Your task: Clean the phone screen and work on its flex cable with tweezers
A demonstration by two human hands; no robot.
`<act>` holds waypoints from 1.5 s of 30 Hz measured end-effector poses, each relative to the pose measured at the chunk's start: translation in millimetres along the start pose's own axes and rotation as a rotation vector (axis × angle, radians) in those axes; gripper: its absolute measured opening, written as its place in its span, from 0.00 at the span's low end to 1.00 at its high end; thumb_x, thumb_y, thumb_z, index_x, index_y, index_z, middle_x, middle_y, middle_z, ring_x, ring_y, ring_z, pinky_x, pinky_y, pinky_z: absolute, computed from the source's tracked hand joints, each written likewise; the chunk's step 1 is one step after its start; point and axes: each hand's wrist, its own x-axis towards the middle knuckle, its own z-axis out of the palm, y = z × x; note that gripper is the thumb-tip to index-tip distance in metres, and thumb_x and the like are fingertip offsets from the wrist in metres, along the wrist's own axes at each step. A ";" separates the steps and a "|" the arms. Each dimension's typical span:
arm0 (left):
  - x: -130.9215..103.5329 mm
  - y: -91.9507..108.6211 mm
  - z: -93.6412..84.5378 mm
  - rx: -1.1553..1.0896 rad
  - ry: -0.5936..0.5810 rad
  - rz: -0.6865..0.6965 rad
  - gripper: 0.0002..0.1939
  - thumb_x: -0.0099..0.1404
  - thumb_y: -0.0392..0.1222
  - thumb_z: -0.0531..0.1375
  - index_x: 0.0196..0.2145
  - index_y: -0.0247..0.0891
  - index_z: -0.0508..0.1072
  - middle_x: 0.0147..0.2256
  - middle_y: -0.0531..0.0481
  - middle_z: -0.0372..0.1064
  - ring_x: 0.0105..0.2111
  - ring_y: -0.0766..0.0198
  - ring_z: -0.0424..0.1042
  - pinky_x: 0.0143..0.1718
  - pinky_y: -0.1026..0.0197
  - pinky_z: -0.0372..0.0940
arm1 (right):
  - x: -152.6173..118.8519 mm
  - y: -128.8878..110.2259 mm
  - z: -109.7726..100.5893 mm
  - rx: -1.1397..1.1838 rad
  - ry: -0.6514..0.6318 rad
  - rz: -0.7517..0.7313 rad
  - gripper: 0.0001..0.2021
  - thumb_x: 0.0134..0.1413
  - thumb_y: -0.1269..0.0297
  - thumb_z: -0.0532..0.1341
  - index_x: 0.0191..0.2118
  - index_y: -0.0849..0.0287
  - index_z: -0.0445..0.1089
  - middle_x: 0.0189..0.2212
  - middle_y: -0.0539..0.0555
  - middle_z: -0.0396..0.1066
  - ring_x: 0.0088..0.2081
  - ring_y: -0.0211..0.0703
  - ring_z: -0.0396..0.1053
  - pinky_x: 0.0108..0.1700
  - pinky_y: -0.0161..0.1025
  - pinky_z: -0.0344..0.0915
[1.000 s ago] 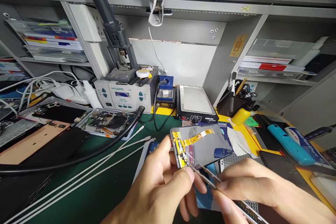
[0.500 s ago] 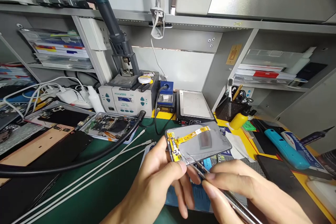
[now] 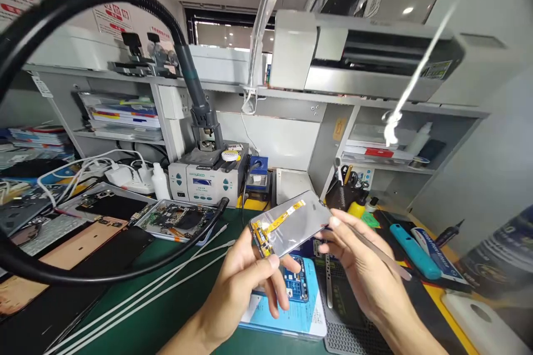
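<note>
Because the left hand (image 3: 250, 283) pinches one end of the thin display panel (image 3: 306, 227) between thumb and fingers, while the right hand (image 3: 366, 274) nips its far right corner with the fingertips, uneven pressure or a twist between them could flex and crack it. Tweezers (image 3: 389, 259) share the right hand's grip, their tips hidden; a slip there might scratch the panel or catch the orange flex cable (image 3: 285, 217) lying across its back. Held up over the blue phone frame (image 3: 307, 289) on a light-blue box (image 3: 302, 319), the panel would probably strike that exposed hardware if a finger slid off the smooth edge.

As for writing, the box's small print is illegible. The white patch on the cable carries marks too tiny to read. To the right, a blue-and-white tube (image 3: 441, 255) bears blurred lettering. Farther back, the grey station (image 3: 206, 180) has a faint brand line above its display that I cannot make out with certainty. Farthest left, wall posters (image 3: 112, 16) show red headings in Chinese characters.
</note>
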 end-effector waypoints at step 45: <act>29.3 22.8 -28.2 -0.038 -0.036 -0.222 0.20 0.64 0.36 0.58 0.54 0.40 0.63 0.56 0.37 0.69 0.20 0.66 0.75 0.20 0.61 0.70 | -31.3 -6.9 -4.3 0.041 -0.428 0.084 0.12 0.65 0.55 0.61 0.46 0.57 0.75 0.27 0.53 0.77 0.29 0.43 0.76 0.32 0.39 0.72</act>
